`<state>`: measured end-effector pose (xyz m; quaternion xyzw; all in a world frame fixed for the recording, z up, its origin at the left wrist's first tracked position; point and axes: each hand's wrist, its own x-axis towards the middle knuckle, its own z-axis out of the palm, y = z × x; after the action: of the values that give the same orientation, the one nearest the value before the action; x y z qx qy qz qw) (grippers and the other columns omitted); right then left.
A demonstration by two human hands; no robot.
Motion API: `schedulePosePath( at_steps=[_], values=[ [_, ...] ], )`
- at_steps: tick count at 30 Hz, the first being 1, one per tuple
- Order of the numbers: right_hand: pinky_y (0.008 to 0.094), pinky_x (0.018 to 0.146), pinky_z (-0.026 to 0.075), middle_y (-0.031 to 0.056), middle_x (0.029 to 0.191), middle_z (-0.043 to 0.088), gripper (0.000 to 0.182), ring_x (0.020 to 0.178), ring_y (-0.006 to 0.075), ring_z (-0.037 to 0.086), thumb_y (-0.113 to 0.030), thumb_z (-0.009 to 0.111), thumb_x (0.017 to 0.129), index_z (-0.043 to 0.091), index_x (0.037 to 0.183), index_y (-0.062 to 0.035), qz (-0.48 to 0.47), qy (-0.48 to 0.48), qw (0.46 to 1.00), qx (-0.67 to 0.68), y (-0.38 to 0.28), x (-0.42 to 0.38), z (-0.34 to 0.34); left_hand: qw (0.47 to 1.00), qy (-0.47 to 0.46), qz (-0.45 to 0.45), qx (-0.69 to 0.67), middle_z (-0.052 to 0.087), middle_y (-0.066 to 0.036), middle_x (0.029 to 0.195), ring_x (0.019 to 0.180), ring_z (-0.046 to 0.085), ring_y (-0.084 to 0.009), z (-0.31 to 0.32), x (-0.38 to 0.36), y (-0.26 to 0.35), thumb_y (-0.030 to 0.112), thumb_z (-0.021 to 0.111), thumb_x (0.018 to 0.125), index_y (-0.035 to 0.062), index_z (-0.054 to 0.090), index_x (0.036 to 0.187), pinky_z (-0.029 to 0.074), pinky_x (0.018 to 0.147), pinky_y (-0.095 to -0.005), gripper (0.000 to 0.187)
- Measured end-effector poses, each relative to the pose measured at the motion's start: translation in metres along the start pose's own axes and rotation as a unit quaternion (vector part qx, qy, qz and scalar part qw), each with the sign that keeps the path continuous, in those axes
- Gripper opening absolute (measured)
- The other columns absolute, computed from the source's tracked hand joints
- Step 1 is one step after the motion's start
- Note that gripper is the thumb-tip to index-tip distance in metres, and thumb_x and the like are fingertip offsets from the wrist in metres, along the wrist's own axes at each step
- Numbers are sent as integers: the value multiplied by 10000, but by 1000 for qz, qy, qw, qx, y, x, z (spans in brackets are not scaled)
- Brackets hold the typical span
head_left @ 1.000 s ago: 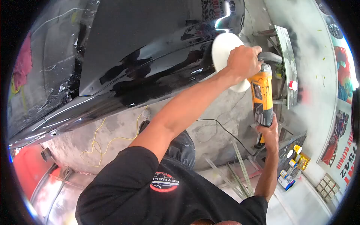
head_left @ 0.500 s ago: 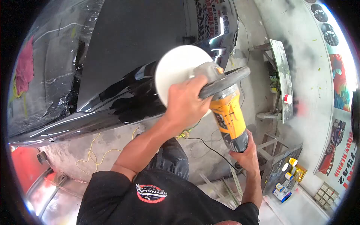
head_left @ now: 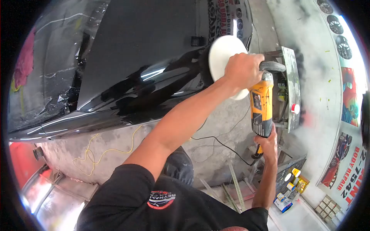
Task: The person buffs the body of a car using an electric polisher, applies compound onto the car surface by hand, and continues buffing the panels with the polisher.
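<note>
Both my hands hold a yellow and black polisher (head_left: pixel 262 102) with a round white pad (head_left: pixel 221 57). My left hand (head_left: pixel 243 70) is closed at the front, where the black loop handle (head_left: pixel 274 66) meets the tool head. Lower down, my right hand (head_left: pixel 268 144) wraps around the rear end of the body. The pad is tilted and overlaps the front corner of a glossy black car (head_left: pixel 154 46). A black cord (head_left: pixel 227 148) runs from the tool's rear toward the floor.
A narrow bench (head_left: pixel 291 88) with a red-and-white container (head_left: pixel 295 108) stands right of the tool. Cans and bottles (head_left: pixel 285 198) sit lower right. A yellow cord (head_left: pixel 111 153) loops across the concrete floor. Masking film (head_left: pixel 50 73) covers the car at left.
The polisher and both hands have moved right, with the front end also moving up. The pad has turned from nearly facing me to a steeper tilt along the car's corner.
</note>
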<state>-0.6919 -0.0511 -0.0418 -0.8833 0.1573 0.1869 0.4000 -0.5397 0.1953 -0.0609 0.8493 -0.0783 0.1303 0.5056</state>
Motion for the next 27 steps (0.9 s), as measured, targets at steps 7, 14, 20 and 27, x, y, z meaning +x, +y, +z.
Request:
schedulePosePath(
  at_steps=[7, 14, 20, 27],
  values=[
    [343, 979, 475, 151, 1125, 673, 838, 1066, 237, 641, -67, 822, 615, 483, 1379, -6, -69, -58, 995, -33, -15, -57, 23, 997, 64, 5, 51, 659, -161, 732, 682, 672, -358, -88, -93, 26, 112, 783, 750, 57, 640, 862, 515, 615, -433, 190],
    [355, 966, 478, 133, 1125, 666, 829, 1061, 246, 636, -44, 813, 601, 492, 1364, -5, -57, -72, 995, -27, -24, -66, 29, 998, 55, -13, 34, 668, -178, 760, 707, 680, -360, -105, -98, 29, 93, 778, 767, 37, 645, 886, 515, 627, -422, 187],
    [353, 945, 482, 112, 1097, 661, 802, 1039, 232, 632, -44, 801, 600, 506, 1346, -5, -35, -58, 998, -7, -23, -50, 19, 999, 35, -12, 9, 693, -153, 812, 751, 686, -350, -79, -69, 23, 115, 760, 793, 99, 720, 1045, 531, 656, -413, 256],
    [338, 908, 489, 93, 1030, 673, 740, 971, 227, 636, -33, 783, 580, 544, 1279, 5, -18, -29, 999, 18, -30, -13, 4, 1000, -2, 6, 18, 713, -138, 864, 805, 696, -346, -34, -12, 13, 164, 743, 796, 116, 725, 1050, 545, 698, -441, 259]
  ],
)
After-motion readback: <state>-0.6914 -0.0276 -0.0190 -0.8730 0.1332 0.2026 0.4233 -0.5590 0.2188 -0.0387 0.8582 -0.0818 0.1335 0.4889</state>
